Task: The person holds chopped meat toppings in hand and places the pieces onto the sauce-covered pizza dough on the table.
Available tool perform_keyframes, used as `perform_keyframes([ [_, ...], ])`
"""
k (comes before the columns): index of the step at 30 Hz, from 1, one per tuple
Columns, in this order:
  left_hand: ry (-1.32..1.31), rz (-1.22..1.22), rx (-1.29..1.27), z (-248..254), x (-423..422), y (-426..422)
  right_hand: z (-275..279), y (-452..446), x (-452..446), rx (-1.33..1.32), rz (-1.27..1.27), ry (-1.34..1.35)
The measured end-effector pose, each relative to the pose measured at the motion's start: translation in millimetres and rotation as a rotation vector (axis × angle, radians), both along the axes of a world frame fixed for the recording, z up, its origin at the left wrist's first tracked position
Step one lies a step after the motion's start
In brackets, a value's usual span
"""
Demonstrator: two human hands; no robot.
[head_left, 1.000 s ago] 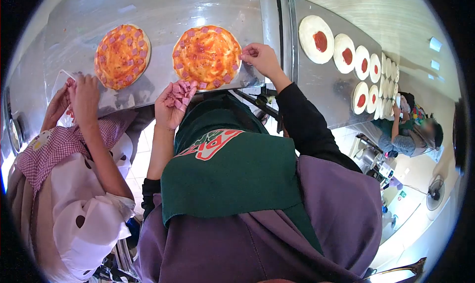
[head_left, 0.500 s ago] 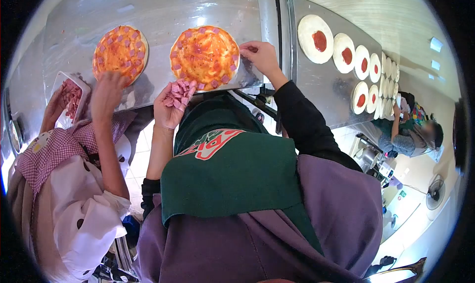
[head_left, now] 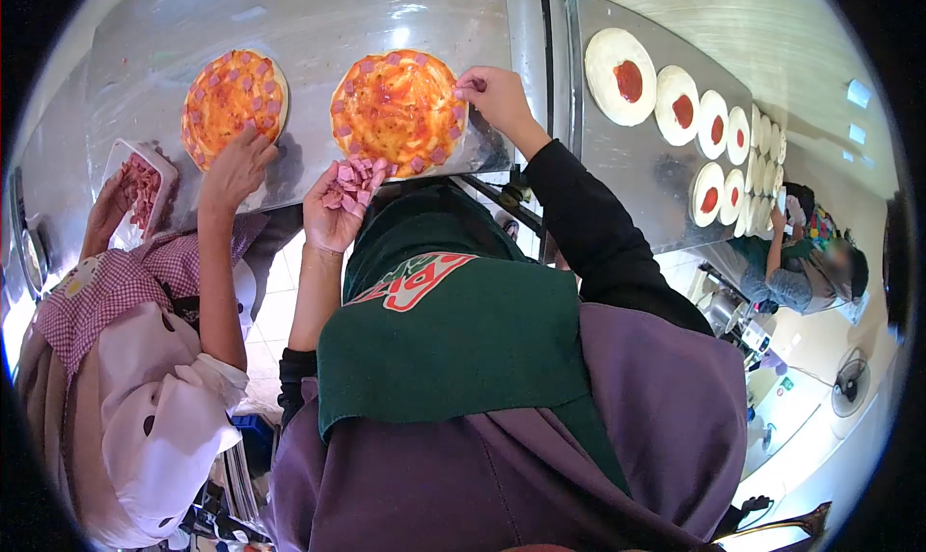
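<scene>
A round pizza base with orange-red sauce lies on the metal table, with pink ham cubes spaced along its rim. Just below its lower left edge, my left hand is cupped, palm up, around a pile of ham cubes. My right hand is at the upper right edge of the base, thumb and fingertips pinched together on a small ham piece.
A co-worker's hand touches a second pizza at left; their other hand is in a white tray of ham cubes. Dough rounds with red sauce fill a side table. Another person is at far right.
My right hand has moved slightly up and left, onto the rim of the base. My left hand stays nearly still. The co-worker's hand went from the tray to the second pizza.
</scene>
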State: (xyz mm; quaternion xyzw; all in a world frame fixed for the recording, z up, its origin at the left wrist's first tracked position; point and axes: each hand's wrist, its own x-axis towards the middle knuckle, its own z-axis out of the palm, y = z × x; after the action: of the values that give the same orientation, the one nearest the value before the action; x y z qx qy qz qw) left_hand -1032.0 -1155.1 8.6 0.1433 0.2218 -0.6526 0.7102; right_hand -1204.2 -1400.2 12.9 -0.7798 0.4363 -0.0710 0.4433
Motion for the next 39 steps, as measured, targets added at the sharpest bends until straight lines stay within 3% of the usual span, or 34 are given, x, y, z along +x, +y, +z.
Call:
perform_keyframes([
  [3,0.016,0.003,0.050,0,0,-2,-7,-3,-1,-0.218,0.087,0.014],
  [8,0.035,0.015,0.001,2,3,-2,-8,-13,-5,0.167,-0.111,-0.114],
  [12,0.078,0.048,-0.089,-3,4,0,-9,-19,-3,0.121,-0.148,-0.174],
  [15,0.059,0.059,-0.034,-1,4,1,-9,-25,1,0.132,-0.040,-0.158],
  [23,0.060,0.075,0.009,3,3,1,-28,-32,15,-0.133,0.127,-0.134],
  [31,0.061,0.094,-0.035,8,4,-8,-19,-25,26,-0.026,0.057,-0.149],
  [33,0.135,0.101,-0.147,9,4,-14,-20,-25,26,-0.020,0.045,-0.119],
  [35,0.097,0.087,-0.137,9,3,-20,-24,-28,24,-0.198,0.142,-0.082],
  [39,0.058,0.050,-0.133,3,4,-29,-3,-23,28,-0.262,0.113,-0.113],
])
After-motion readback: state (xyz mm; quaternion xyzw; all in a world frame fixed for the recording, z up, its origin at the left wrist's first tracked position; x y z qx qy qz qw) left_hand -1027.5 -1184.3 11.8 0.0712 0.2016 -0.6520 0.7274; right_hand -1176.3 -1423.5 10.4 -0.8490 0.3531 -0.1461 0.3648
